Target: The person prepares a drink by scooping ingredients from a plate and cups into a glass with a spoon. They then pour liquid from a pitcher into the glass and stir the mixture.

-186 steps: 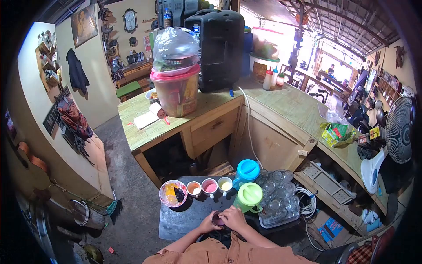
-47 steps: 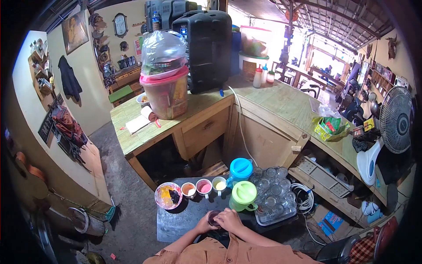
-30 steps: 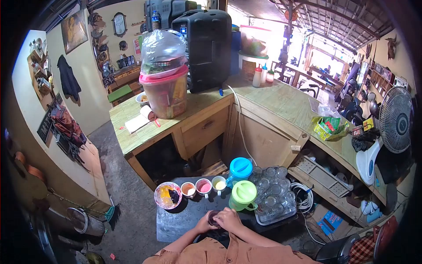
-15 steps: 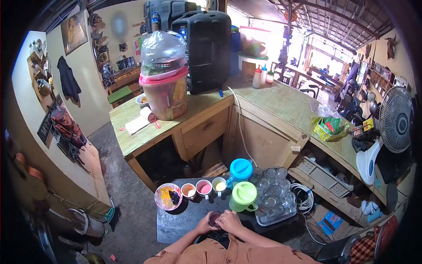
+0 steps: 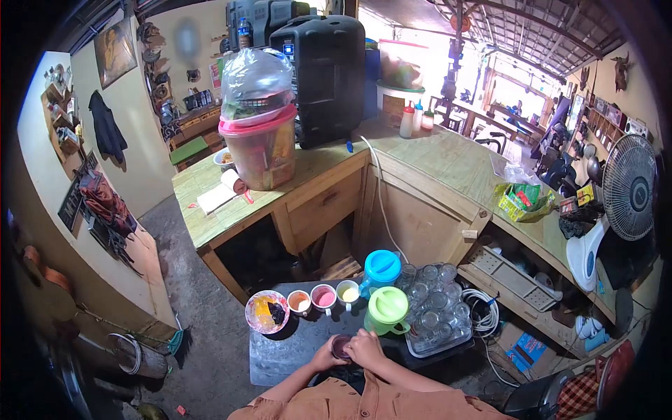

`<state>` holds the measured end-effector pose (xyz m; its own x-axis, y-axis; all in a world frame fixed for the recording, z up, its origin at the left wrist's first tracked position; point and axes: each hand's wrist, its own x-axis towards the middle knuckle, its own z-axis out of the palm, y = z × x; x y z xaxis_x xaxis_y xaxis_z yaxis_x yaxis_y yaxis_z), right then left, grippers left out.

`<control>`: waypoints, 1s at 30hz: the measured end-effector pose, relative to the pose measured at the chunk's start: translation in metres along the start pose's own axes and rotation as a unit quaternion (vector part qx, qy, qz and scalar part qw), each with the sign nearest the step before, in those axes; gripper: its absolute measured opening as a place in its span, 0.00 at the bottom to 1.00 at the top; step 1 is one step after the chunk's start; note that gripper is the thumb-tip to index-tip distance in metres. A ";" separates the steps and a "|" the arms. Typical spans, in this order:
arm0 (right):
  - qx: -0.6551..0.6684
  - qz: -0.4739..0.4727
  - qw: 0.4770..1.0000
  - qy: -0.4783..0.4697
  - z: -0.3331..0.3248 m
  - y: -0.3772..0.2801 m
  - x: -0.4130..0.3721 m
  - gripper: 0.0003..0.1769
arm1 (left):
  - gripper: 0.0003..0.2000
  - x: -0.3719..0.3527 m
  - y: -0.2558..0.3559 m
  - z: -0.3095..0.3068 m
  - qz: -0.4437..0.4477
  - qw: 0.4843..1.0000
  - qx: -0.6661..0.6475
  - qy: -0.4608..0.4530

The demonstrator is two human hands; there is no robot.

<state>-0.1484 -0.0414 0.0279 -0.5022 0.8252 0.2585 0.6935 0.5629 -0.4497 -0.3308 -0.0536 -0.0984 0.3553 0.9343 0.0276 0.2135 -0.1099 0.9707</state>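
Near the front edge of a dark low table [image 5: 269, 357], my left hand [image 5: 326, 355] is wrapped round a small dark reddish cup [image 5: 341, 346]. My right hand [image 5: 367, 349] is closed at the cup's right side and rim; whether its fingers hold anything else is hidden. Beyond my hands stand three cups, with orange [image 5: 299, 302], pink [image 5: 323, 297] and pale yellow [image 5: 348, 294] contents. Left of them is a patterned bowl [image 5: 267, 313] with yellow and black items. A green-lidded pitcher [image 5: 387, 311] and a blue pitcher [image 5: 381, 271] stand right of the cups.
A tray [image 5: 441, 346] of upturned glasses sits right of the pitchers, beside a coiled white hose [image 5: 483, 313]. Behind is a wooden counter [image 5: 329, 171] bearing a pink-lidded tub [image 5: 259, 150] and a black speaker [image 5: 325, 80]. A fan [image 5: 630, 183] stands at the right.
The view has shifted slightly. Both hands remain at the cup, with almost no visible movement.
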 end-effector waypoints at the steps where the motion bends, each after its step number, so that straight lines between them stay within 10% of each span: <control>1: -0.026 0.011 0.999 -0.034 0.003 0.001 -0.001 0.08 | 0.45 0.001 0.005 -0.003 0.009 1.000 -0.004 -0.009; 30: -0.019 0.003 0.998 -0.054 -0.003 -0.006 0.007 0.09 | 0.46 0.001 0.007 -0.006 -0.002 1.000 0.016 -0.019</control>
<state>-0.1545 -0.0387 0.0353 -0.5494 0.8197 0.1621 0.7142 0.5614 -0.4179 -0.3340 -0.0512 -0.0897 0.3878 0.9217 0.0141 0.2441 -0.1174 0.9626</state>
